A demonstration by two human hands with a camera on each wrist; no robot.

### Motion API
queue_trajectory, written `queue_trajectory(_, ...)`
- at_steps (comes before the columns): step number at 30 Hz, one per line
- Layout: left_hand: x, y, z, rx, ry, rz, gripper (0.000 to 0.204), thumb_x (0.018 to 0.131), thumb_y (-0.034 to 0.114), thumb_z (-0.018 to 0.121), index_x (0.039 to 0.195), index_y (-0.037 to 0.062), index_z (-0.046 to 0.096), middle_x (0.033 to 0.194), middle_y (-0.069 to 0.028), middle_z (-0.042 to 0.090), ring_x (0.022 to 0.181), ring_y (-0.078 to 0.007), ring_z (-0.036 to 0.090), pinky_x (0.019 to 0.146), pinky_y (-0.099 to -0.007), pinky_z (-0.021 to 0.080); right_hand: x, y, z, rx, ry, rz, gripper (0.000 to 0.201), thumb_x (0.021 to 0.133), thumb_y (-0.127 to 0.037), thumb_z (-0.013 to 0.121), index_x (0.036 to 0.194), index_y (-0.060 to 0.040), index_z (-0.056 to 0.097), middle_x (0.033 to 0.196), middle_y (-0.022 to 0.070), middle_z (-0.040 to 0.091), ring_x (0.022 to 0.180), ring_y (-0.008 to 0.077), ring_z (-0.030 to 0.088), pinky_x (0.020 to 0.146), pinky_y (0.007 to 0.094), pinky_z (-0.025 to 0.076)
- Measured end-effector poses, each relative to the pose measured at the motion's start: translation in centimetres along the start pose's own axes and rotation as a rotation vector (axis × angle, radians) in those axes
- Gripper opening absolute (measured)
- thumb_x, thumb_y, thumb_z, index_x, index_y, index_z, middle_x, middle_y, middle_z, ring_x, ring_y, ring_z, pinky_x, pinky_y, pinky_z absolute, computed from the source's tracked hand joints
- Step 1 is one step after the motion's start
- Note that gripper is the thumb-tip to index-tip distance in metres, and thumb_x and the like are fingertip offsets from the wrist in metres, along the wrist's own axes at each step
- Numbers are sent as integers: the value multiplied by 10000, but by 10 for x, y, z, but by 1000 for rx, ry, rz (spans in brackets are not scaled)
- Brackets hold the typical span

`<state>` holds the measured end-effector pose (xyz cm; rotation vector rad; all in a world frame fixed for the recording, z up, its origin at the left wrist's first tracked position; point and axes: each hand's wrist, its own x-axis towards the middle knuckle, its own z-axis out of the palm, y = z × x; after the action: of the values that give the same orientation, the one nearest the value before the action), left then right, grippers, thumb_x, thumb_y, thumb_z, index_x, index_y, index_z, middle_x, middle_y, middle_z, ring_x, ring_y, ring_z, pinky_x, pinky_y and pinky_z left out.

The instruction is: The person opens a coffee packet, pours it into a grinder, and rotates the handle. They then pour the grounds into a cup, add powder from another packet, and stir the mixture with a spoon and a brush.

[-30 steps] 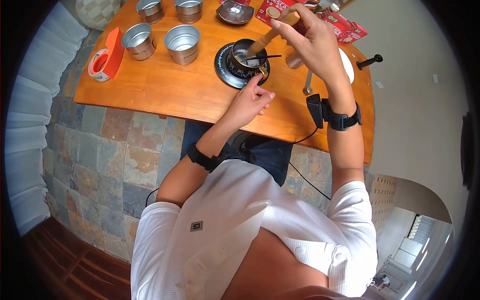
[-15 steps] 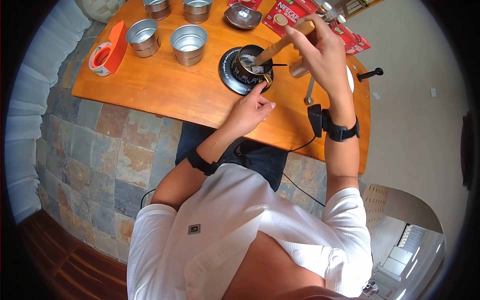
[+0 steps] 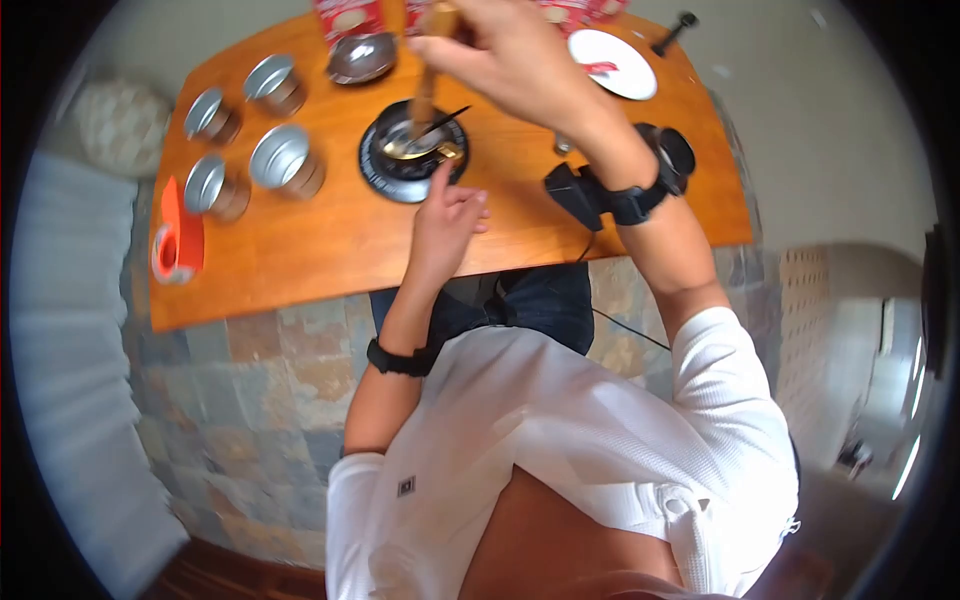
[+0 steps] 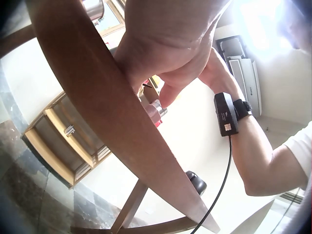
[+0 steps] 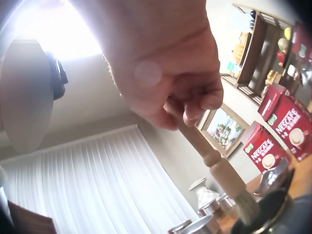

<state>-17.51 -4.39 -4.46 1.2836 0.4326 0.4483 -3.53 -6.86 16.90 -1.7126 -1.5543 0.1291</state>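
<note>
In the head view, a black cup [image 3: 400,163] with a gold handle [image 3: 450,151] stands on a black saucer [image 3: 374,178] with white lettering. My right hand [image 3: 515,65] grips the wooden handle of a brush [image 3: 424,92], its lower end inside the cup; the right wrist view shows the brush's pale bristles [image 5: 247,208] at the cup's rim. A thin black stick [image 3: 447,120] leans out of the cup. My left hand [image 3: 443,228] has its index finger stretched to the cup handle, its other fingers loosely bent. The cup's contents are blurred.
Several metal cups [image 3: 284,160] stand left of the saucer, with an orange tape roll [image 3: 172,252] near the left edge. A dark bowl [image 3: 362,58] and red boxes [image 3: 350,18] are behind. A white plate [image 3: 625,75] lies at the back right.
The head view has swung, so the table's things appear shifted and turned. My right hand still holds the brush in the cup, its handle now more upright. My left finger remains at the cup handle.
</note>
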Motion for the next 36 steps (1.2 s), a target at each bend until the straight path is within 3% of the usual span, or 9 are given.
queue_trajectory(6, -3, 9, 4, 43, -3, -27, 701, 1026, 105, 564, 1564, -25, 132, 1102, -180, 679, 923, -197, 686, 764, -283, 590, -14, 19, 1, 31, 151, -101, 204, 863, -221, 627, 882, -17, 626, 747, 166, 700, 700, 350, 688, 678, 427, 530)
queue_trajectory(8, -3, 10, 5, 9, 38, -21, 700, 1006, 58, 569, 1553, -54, 148, 1076, -159, 671, 880, -181, 678, 747, -272, 582, -14, 24, 2, -18, 95, -114, 184, 891, -213, 655, 895, -39, 597, 710, 146, 666, 657, 313, 670, 587, 397, 489)
queue_trajectory(14, -4, 9, 2, 22, 5, -7, 706, 1033, 156, 573, 1562, -22, 141, 1102, -179, 678, 918, -201, 690, 761, -288, 593, -13, 33, -3, -32, 113, -185, 203, 893, -208, 660, 925, -14, 609, 751, 123, 686, 689, 269, 686, 654, 370, 518)
queue_trajectory(16, -6, 11, 3, 27, 20, -15, 699, 1032, 159, 577, 1558, -24, 156, 1103, -175, 679, 916, -200, 689, 760, -285, 592, -18, 36, -23, 111, 304, -179, 205, 900, -207, 691, 980, -24, 648, 802, 100, 709, 718, 184, 714, 660, 324, 551)
queue_trajectory(17, -7, 11, 3, 20, 31, -21, 689, 1031, 160, 580, 1555, -22, 172, 1103, -171, 680, 915, -198, 689, 765, -285, 590, -28, 26, -44, 289, 282, 29, 222, 920, -220, 707, 1030, -32, 666, 863, 87, 723, 764, 139, 722, 678, 276, 583)
queue_trajectory(21, -8, 9, 2, 14, 31, -12, 688, 1029, 155, 582, 1559, -12, 177, 1095, -158, 684, 912, -190, 687, 771, -286, 587, -60, 66, -129, 568, 533, 110, 155, 974, -93, 658, 1042, 29, 591, 944, 113, 724, 757, 147, 705, 654, 250, 577)
queue_trajectory(25, -7, 10, 4, -21, 42, -30, 697, 1018, 70, 572, 1558, -44, 146, 1079, -148, 682, 894, -171, 680, 750, -266, 583, -109, 146, -190, 433, 725, 291, 162, 979, -180, 661, 967, -28, 607, 868, 125, 730, 653, 155, 676, 566, 252, 535)
queue_trajectory(30, -9, 8, 4, -28, 64, -9, 685, 1020, 81, 575, 1557, -43, 167, 1073, -142, 680, 886, -159, 672, 731, -259, 580, -167, 269, -206, 314, 625, 577, 147, 909, -168, 738, 984, -64, 666, 913, 57, 725, 796, 129, 700, 720, 255, 554)
queue_trajectory(36, -8, 5, 6, 43, 92, 12, 646, 1032, 128, 568, 1558, -13, 221, 1078, -135, 679, 887, -155, 663, 728, -259, 571, -160, 310, -186, 192, 459, 702, 143, 880, -125, 748, 972, -46, 671, 851, 41, 714, 742, 107, 676, 649, 235, 502)
